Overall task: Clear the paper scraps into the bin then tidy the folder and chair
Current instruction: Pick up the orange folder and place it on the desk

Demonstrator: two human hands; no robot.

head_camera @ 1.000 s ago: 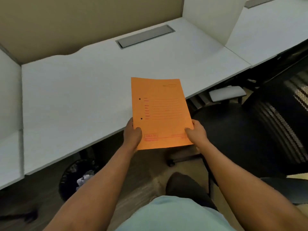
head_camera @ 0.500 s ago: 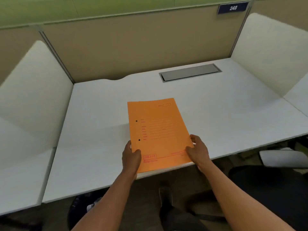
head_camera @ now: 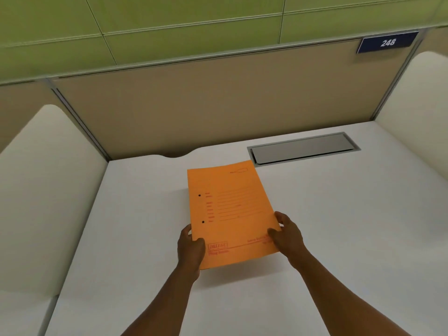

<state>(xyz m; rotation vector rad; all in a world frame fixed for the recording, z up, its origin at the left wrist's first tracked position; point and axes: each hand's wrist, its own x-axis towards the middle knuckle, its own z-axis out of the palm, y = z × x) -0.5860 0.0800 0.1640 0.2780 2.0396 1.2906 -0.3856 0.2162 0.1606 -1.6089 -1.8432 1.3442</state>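
An orange folder with red print and two punch holes lies low over the middle of the white desk, its near edge slightly lifted. My left hand grips its near left corner, thumb on top. My right hand grips its near right edge. The bin, the chair and any paper scraps are out of view.
A grey cable hatch is set into the desk at the back right. White side dividers flank the desk, with a beige back panel behind. A blue sign reading 248 hangs at the upper right.
The folder has travelled forward from over the desk's front edge to its middle, both hands still holding it. My view has swung up, so bin and chair have dropped out of sight.
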